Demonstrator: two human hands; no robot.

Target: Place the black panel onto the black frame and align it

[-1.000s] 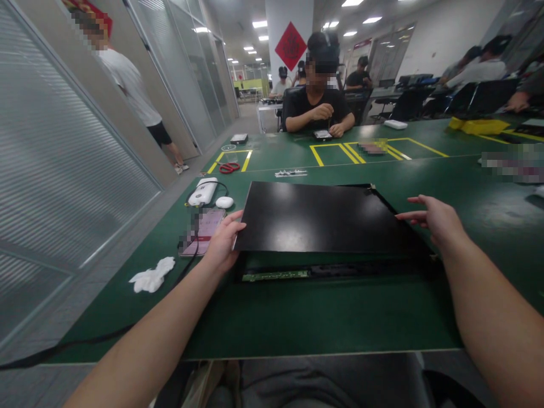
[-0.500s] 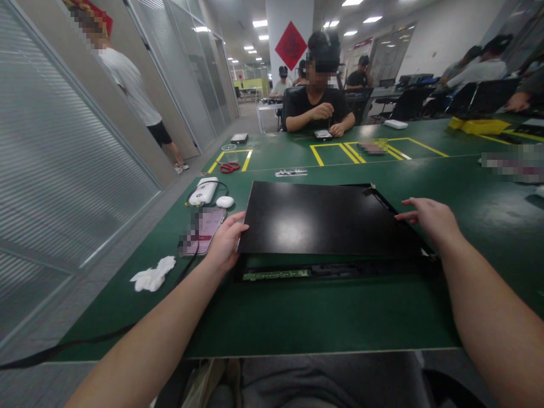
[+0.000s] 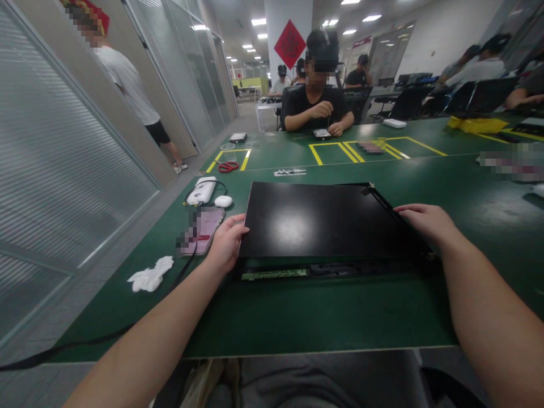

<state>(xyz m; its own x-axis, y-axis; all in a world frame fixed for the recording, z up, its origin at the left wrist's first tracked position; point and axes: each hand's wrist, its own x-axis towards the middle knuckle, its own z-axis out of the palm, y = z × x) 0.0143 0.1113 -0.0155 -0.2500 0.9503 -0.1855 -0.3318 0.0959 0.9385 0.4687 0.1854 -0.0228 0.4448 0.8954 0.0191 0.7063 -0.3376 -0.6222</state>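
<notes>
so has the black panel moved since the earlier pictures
Yes, slightly: the black panel has shifted, its near edge closer to the green circuit strip.

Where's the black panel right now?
Head view, centre: the black panel is over the dark frame, its left edge held by the left hand, green strip just below its near edge.

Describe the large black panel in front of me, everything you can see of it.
The black panel is a flat, thin, roughly rectangular sheet with a smooth, plain, dark face, perhaps glass or plastic, carrying one soft bright reflection. It lies face up over a black frame on the green table, leaving the frame's near strip exposed. The left hand grips its left edge. The right hand is at the right side; whether it touches panel or frame is unclear.
</notes>
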